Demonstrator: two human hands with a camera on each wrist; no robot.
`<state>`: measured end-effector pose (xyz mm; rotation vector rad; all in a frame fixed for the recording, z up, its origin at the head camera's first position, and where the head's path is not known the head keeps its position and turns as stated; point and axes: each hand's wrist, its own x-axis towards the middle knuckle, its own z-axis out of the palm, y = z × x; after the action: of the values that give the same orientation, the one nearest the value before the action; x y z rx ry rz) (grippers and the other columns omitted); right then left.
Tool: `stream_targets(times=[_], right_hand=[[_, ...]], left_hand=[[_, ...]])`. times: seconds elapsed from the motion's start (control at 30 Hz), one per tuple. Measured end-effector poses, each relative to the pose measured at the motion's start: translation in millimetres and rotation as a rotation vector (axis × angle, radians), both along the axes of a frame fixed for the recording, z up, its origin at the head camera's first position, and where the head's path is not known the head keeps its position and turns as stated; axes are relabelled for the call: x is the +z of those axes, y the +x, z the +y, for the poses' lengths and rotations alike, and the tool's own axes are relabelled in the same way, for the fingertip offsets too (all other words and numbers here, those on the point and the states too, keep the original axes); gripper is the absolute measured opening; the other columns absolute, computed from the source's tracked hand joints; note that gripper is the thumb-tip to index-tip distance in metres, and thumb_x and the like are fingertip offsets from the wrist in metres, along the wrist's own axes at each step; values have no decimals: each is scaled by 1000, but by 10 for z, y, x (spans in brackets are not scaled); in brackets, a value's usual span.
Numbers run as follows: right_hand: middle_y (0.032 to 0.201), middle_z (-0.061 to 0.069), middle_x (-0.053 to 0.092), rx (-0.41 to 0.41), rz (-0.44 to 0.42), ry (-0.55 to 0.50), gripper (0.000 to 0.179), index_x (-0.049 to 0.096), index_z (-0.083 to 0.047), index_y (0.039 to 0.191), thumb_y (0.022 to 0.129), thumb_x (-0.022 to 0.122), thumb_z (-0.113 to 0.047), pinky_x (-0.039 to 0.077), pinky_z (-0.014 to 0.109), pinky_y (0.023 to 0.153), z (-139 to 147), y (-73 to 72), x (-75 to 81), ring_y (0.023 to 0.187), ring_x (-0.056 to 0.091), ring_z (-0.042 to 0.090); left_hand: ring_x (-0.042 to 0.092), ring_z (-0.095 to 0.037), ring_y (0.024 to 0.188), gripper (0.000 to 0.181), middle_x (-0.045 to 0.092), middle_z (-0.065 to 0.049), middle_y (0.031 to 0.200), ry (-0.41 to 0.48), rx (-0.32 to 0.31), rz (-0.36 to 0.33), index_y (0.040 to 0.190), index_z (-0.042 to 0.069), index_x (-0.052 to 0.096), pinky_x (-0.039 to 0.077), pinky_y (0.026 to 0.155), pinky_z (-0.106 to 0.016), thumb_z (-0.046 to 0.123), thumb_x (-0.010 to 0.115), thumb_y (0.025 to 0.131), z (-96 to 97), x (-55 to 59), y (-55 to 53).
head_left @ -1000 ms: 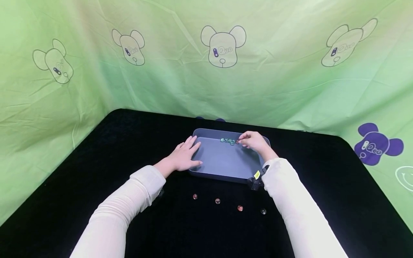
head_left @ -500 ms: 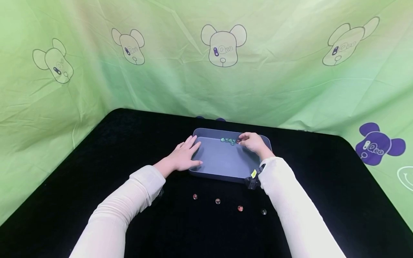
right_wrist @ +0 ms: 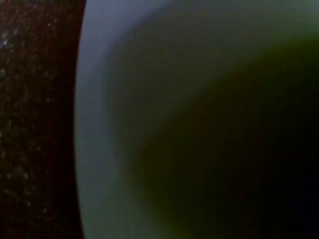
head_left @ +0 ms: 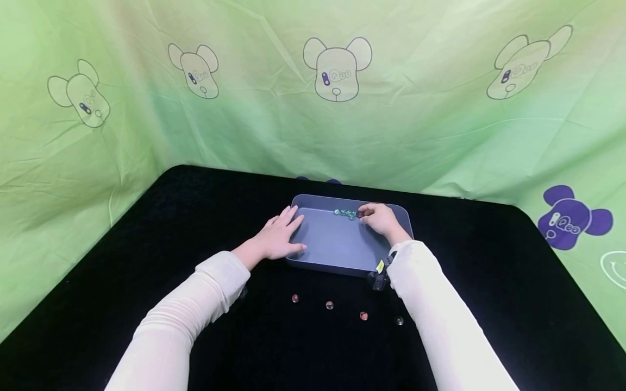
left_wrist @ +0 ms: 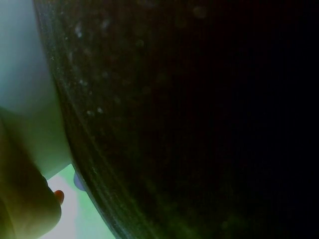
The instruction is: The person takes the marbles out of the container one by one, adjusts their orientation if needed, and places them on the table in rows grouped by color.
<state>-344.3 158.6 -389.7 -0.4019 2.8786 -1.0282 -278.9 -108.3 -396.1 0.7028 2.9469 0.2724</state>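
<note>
A shallow grey tray (head_left: 327, 244) lies on the black cloth in the head view. My left hand (head_left: 276, 236) spreads its fingers over the tray's left rim. Along the inside of the far wall sit several green glass marbles (head_left: 344, 213) in a short cluster. At their right end is a dark red marble (head_left: 360, 214), pinched between the thumb and fingers of my right hand (head_left: 381, 220), which partly hide it. In the left wrist view, part of the left hand (left_wrist: 30, 209) shows dimly beside the tray. The right wrist view is dark and blurred.
Several loose marbles lie on the cloth in front of the tray: a reddish marble (head_left: 295, 298), a brownish marble (head_left: 330, 305), an orange-red marble (head_left: 364, 315) and a clear dark marble (head_left: 399, 320). A green printed curtain (head_left: 244, 136) hangs behind the black table (head_left: 146, 228).
My right hand has shifted slightly left within the tray, its fingers staying at the red marble by the green ones. The left hand keeps its place on the rim.
</note>
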Motion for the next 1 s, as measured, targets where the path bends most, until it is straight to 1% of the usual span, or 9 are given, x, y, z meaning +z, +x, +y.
stream_targets(times=[0.2, 0.47, 0.6, 0.73, 0.8, 0.87, 0.93, 0.97, 1.0], right_hand=[[93, 19, 58, 7, 12, 60, 27, 58, 5, 104, 79, 55, -4, 39, 38, 76, -9, -5, 9, 87, 52, 29], [88, 16, 58, 7, 36, 70, 19, 59, 4, 96, 79, 56, -3, 39, 37, 72, -22, 43, 49, 83, 52, 29], [86, 15, 60, 7, 33, 71, 15, 60, 3, 92, 78, 57, -2, 39, 38, 73, -12, 2, 21, 82, 53, 28], [79, 7, 62, 48, 65, 36, 11, 63, -6, 84, 74, 61, -5, 40, 33, 69, 154, -342, -332, 76, 55, 22], [75, 3, 61, 75, 106, 29, 13, 64, -10, 81, 70, 63, -4, 39, 30, 63, 272, -628, -647, 71, 55, 19], [75, 2, 61, 81, 98, 39, 14, 64, -12, 81, 69, 64, -5, 39, 31, 64, 356, -819, -843, 70, 54, 18], [76, 3, 62, 54, 68, 72, 14, 64, -11, 82, 69, 64, -5, 39, 34, 66, 353, -845, -865, 73, 55, 20], [73, 1, 62, 70, 98, 48, 15, 64, -12, 80, 68, 63, -4, 39, 31, 63, 368, -862, -898, 69, 55, 17], [74, 2, 62, 57, 77, 52, 14, 64, -11, 80, 69, 63, -4, 39, 32, 65, 334, -777, -799, 70, 55, 18]], left_hand=[[-6, -20, 129, 74, 2, -9, 144, 2, 0, -2, 139, 12, 18, 10, 100, -43, 52, 44, 82, 2, 2, -4], [-5, -21, 129, 74, 0, -8, 144, -14, 0, -2, 139, 12, 17, 10, 100, -43, 52, 44, 82, 7, 4, -6], [-4, -22, 129, 74, 2, -9, 144, -12, -8, 9, 139, 12, 18, 10, 100, -43, 52, 44, 82, 3, 4, -10], [-4, -22, 130, 74, 2, -9, 144, -13, -8, 11, 139, 12, 17, 10, 100, -43, 52, 43, 82, -1, 4, -13], [-5, -21, 129, 74, 1, -9, 144, -12, -6, 6, 139, 13, 17, 10, 100, -42, 52, 43, 82, -1, 4, -13], [-5, -21, 129, 74, 1, -9, 144, -13, -5, 2, 139, 13, 17, 10, 100, -42, 52, 43, 82, -2, 4, -12], [-5, -21, 129, 74, 1, -9, 144, -12, -5, 0, 139, 13, 16, 10, 100, -43, 52, 43, 82, -2, 4, -11], [-5, -21, 129, 74, 1, -8, 144, -11, -4, -2, 139, 13, 17, 10, 100, -43, 52, 43, 82, -2, 5, -10], [-5, -21, 129, 74, 1, -8, 144, -11, -4, -2, 139, 12, 17, 10, 100, -43, 52, 43, 82, -3, 6, -10]])
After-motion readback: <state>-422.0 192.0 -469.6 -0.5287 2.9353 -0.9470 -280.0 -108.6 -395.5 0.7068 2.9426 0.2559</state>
